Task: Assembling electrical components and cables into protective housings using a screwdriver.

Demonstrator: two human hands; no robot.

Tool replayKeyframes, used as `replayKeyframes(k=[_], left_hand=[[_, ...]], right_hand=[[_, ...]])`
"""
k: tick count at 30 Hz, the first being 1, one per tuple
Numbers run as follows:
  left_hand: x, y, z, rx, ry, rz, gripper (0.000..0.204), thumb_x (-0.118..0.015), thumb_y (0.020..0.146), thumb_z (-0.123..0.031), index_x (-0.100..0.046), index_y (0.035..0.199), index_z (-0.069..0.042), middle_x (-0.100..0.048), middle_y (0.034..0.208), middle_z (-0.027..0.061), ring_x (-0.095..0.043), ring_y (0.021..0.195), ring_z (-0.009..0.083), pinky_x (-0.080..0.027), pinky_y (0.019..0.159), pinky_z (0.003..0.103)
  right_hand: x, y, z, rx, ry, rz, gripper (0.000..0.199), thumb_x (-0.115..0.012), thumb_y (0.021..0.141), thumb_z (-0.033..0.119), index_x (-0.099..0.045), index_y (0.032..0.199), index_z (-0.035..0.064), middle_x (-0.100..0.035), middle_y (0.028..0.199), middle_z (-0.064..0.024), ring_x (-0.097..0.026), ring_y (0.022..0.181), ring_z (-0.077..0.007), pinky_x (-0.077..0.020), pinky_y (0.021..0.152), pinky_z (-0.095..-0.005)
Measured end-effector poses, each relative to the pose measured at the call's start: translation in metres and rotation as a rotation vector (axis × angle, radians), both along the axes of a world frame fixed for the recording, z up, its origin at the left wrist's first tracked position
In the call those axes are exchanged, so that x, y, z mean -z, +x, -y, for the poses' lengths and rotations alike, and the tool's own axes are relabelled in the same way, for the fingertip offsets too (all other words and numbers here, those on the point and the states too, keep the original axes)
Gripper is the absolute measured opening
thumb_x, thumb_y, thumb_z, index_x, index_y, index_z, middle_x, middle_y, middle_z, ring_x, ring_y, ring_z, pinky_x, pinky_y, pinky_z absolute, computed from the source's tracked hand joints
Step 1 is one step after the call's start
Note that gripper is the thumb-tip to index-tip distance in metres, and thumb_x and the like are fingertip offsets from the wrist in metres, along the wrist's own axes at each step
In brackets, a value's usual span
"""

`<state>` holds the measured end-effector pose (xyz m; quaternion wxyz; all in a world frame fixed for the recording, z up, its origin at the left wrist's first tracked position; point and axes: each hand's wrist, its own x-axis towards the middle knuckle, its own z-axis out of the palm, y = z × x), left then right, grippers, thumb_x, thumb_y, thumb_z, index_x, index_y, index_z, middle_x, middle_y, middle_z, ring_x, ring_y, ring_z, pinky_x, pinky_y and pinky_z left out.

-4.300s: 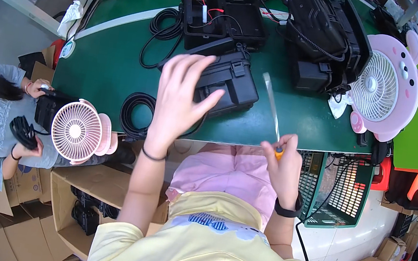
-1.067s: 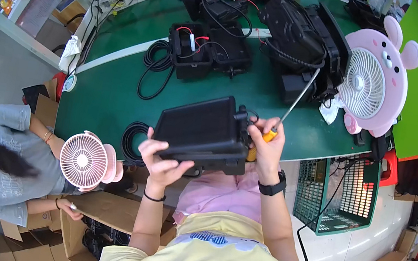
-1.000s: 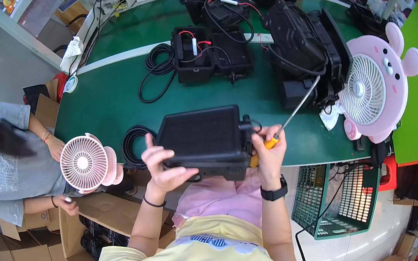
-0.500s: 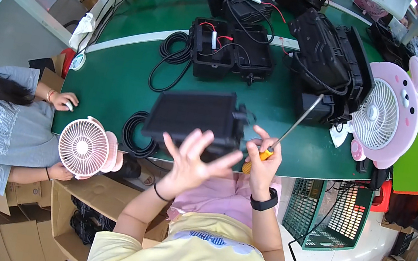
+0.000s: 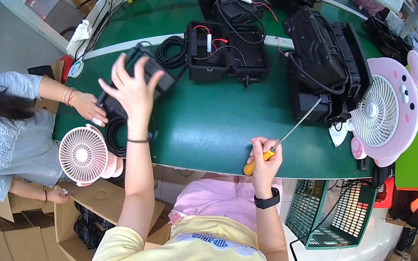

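My left hand [image 5: 136, 89] is stretched out to the left with its fingers spread. Beneath and behind it a black plastic case [image 5: 161, 76] lies on the green tabletop [image 5: 210, 120], partly covered by the hand; whether the palm touches it I cannot tell. In my right hand [image 5: 265, 161], near the table's front edge, is a screwdriver [image 5: 259, 162] with a yellow handle, its long metal shaft slanting up and away to the right. A co-worker's hand [image 5: 89, 107] rests beside the black case.
An open black case [image 5: 204, 67] with red wires and a coiled black cable [image 5: 172, 51] sit mid-table. More black cases [image 5: 316, 54] stack at the right by a pink fan [image 5: 378, 113]. A small pink fan [image 5: 82, 155] stands left; a green crate [image 5: 328, 220] is below.
The black case has moved from in front of me to the table's left side, and my left hand has followed. The co-worker's hand has reached closer. My right hand still grips the screwdriver.
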<state>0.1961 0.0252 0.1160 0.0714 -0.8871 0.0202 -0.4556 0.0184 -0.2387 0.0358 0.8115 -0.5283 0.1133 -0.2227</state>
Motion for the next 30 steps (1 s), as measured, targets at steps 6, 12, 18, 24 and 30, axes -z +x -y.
replayKeyframes(k=[6,12,18,24,30], left_hand=[[-0.016,0.058,-0.036,0.052,-0.182,-0.15,0.036,-0.061,0.095,-0.028,-0.059,0.13,-0.016,-0.049,0.141,0.017,-0.048,0.128,0.036,-0.039,0.104,0.054],[-0.026,0.032,0.043,0.715,0.183,-0.408,0.049,-0.077,0.075,-0.015,-0.063,0.122,-0.018,-0.054,0.137,0.0036,-0.044,0.136,0.027,-0.033,0.113,0.05],[-0.002,0.015,0.08,0.869,0.203,-0.333,0.02,-0.072,0.082,-0.031,-0.068,0.089,-0.013,-0.059,0.091,0.0025,-0.055,0.099,0.0241,-0.042,0.097,0.046],[-0.026,-0.116,0.134,1.068,-0.068,-0.557,0.07,-0.079,0.076,-0.029,-0.054,0.139,-0.008,-0.059,0.083,0.0025,-0.056,0.08,0.0212,-0.047,0.073,0.034],[-0.056,-0.084,0.09,0.841,-0.398,-0.171,0.011,-0.066,0.089,-0.005,-0.072,0.097,-0.009,-0.071,0.09,0.0059,-0.064,0.074,0.0245,-0.052,0.068,0.037]], right_hand=[[0.0,0.0,-0.005,-0.025,-0.013,0.016,0.027,-0.066,0.093,0.0,-0.041,0.086,0.0093,-0.066,0.098,-0.0143,-0.055,0.061,-0.0059,-0.0484,0.05,-0.02],[-0.002,-0.003,-0.005,-0.066,-0.028,-0.018,0.026,-0.066,0.092,-0.001,-0.042,0.087,0.0091,-0.067,0.097,-0.0138,-0.054,0.06,-0.005,-0.0461,0.049,-0.0187],[-0.008,-0.028,-0.016,-0.254,-0.121,-0.207,0.027,-0.07,0.089,-0.002,-0.046,0.08,0.0078,-0.069,0.103,-0.0121,-0.058,0.079,-0.0086,-0.0479,0.072,-0.0248],[-0.018,-0.035,0.0,0.024,-0.104,-0.072,0.023,-0.065,0.091,0.001,-0.042,0.09,0.0066,-0.049,0.142,-0.0191,-0.056,0.088,-0.0093,-0.0489,0.072,-0.0191],[-0.017,-0.042,0.017,-0.023,-0.284,-0.029,0.029,-0.07,0.088,0.012,-0.042,0.095,0.0085,-0.053,0.136,-0.0247,-0.057,0.094,-0.0123,-0.0476,0.083,-0.0257]])
